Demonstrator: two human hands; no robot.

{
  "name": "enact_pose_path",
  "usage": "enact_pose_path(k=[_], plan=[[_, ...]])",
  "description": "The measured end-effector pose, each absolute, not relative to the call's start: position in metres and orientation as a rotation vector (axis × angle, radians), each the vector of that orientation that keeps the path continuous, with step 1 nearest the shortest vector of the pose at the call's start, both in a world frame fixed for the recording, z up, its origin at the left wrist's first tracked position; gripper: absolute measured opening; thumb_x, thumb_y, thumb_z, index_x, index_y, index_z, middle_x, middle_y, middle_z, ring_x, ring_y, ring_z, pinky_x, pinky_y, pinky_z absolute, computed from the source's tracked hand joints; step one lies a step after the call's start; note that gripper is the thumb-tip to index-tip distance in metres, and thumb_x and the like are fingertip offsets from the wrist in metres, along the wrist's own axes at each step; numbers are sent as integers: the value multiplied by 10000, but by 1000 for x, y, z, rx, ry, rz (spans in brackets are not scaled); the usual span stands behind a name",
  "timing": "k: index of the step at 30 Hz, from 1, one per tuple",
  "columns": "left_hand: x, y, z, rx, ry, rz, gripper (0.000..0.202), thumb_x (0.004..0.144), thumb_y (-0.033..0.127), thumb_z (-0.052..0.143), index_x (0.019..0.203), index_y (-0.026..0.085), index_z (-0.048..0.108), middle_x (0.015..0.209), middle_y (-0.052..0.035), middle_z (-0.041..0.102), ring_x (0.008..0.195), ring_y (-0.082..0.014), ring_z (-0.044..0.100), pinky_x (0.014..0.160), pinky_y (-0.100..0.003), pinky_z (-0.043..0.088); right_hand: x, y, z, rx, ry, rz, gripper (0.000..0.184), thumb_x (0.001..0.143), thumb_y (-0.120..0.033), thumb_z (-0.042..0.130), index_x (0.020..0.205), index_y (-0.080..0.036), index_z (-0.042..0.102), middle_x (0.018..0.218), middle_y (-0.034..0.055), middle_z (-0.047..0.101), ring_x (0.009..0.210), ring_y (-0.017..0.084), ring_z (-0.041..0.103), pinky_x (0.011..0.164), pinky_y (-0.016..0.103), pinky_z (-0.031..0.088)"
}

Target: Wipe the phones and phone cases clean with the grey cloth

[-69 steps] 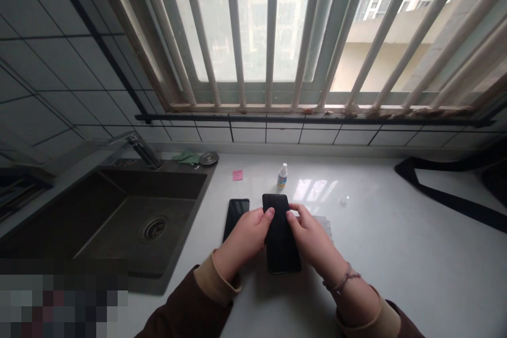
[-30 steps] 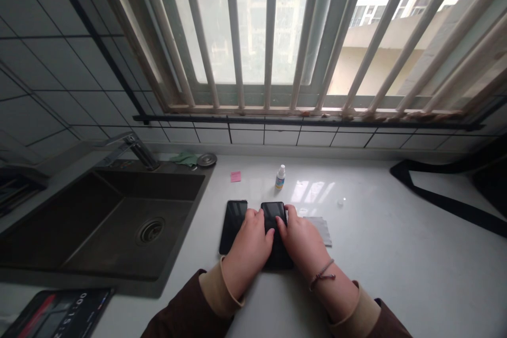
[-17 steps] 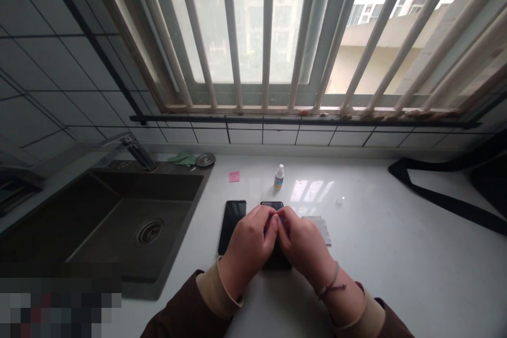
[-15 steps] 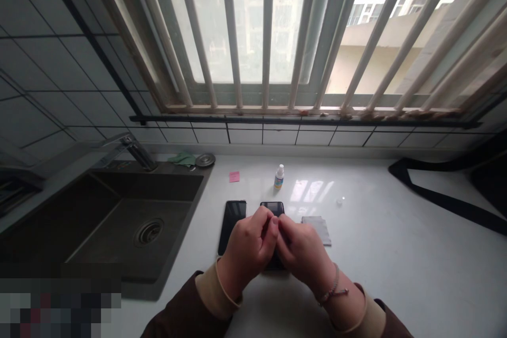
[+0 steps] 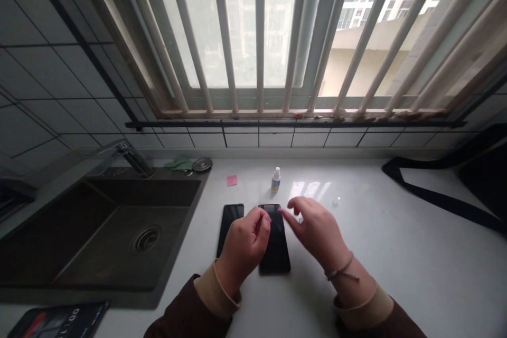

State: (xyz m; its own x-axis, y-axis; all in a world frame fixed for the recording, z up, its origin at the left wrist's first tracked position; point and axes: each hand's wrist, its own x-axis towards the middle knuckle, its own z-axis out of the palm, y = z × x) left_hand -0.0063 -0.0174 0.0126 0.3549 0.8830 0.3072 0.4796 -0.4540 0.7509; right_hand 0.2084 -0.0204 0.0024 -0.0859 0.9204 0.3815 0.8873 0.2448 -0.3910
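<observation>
Two black phones lie side by side, screens up, on the white counter. My left hand hovers over the left edge of the right phone; its fingers are curled in against the thumb, and I cannot see whether anything is pinched there. Over that phone's upper right corner, my right hand is lifted with its fingers spread and nothing in it. The left phone lies untouched just beyond my left hand. A small white dropper bottle stands upright behind the phones.
A pink note and a tiny clear cap lie near the bottle. A dark sink with a faucet fills the left. A black strap crosses the right. A timer device lies at the front left edge.
The phone was held up, then laid flat beside the other. Both hands pinched together over its top. Now they have parted: the right hand opened and swung right, hiding the grey cloth.
</observation>
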Motion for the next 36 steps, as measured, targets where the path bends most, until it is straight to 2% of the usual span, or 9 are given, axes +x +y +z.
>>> enact_pose_path(k=[2, 4, 6, 8, 12, 17, 21, 28, 36], plan=[[-6, -16, 12, 2072, 1208, 986, 265, 1100, 337, 443, 902, 227, 580, 700, 29, 552, 616, -143, 549, 645, -284, 368, 234, -8, 3, -1888, -1827, -127, 279, 1070, -386, 575, 1172, -164, 708, 1104, 163, 711, 1023, 314, 648, 882, 390, 484], [-6, -16, 11, 2076, 1220, 1016, 286, 1093, 339, 453, 860, 225, 573, 653, 45, 501, 573, -135, 505, 618, -285, 345, 260, 1, -2, -2218, -1628, -242, 413, 1033, -395, 622, 1372, -161, 660, 1293, 231, 646, 1134, 405, 619, 869, 457, 504], [-6, -17, 11, 2081, 1219, 1034, 294, 1086, 340, 464, 842, 221, 578, 634, 52, 476, 551, -129, 475, 599, -287, 327, 284, 7, -11, -2403, -1521, -209, 484, 1015, -390, 637, 1438, -157, 629, 1356, 270, 598, 1167, 460, 611, 856, 505, 514], [-6, -17, 10, 2087, 1211, 1030, 298, 1080, 340, 473, 836, 216, 588, 636, 52, 479, 551, -126, 468, 594, -286, 322, 300, 12, -22, -2398, -1532, -69, 440, 998, -307, 641, 1396, -121, 652, 1292, 286, 617, 1126, 440, 642, 860, 495, 515], [-6, -18, 11, 2087, 1208, 1020, 313, 1077, 342, 479, 809, 213, 575, 643, 49, 480, 560, -123, 464, 591, -283, 318, 306, 20, -31, -2265, -1617, 35, 247, 994, -151, 576, 1187, -72, 707, 1087, 232, 711, 987, 334, 707, 863, 416, 523], [-5, -17, 12, 2094, 1213, 1012, 323, 1073, 341, 483, 782, 216, 549, 634, 52, 455, 560, -121, 445, 593, -287, 304, 275, 33, -1, -1939, -1704, 76, 218, 1043, -306, 619, 1226, -190, 643, 1114, 88, 759, 891, 211, 719, 798, 308, 547], [-5, -16, 11, 2093, 1216, 998, 339, 1072, 352, 485, 762, 221, 521, 634, 52, 453, 560, -119, 434, 595, -290, 295, 239, 52, 32, -1504, -1755, -46, 158, 1024, -328, 684, 1125, -209, 706, 1054, 70, 776, 887, 237, 699, 812, 346, 537], [-4, -15, 10, 2079, 1225, 981, 329, 1066, 350, 491, 764, 223, 514, 633, 53, 449, 564, -121, 432, 599, -292, 292, 206, 88, 40, -1441, -1944, -120, 143, 1016, -225, 688, 1142, -221, 754, 1095, 78, 790, 1024, 282, 671, 914, 384, 519], [-4, -17, 9, 2083, 1224, 957, 333, 1070, 346, 485, 761, 227, 522, 634, 49, 454, 571, -127, 445, 610, -296, 296, 207, 100, 12, -1472, -1956, -27, 130, 1004, -222, 692, 1112, -214, 763, 1029, 66, 791, 825, 213, 708, 745, 311, 503]])
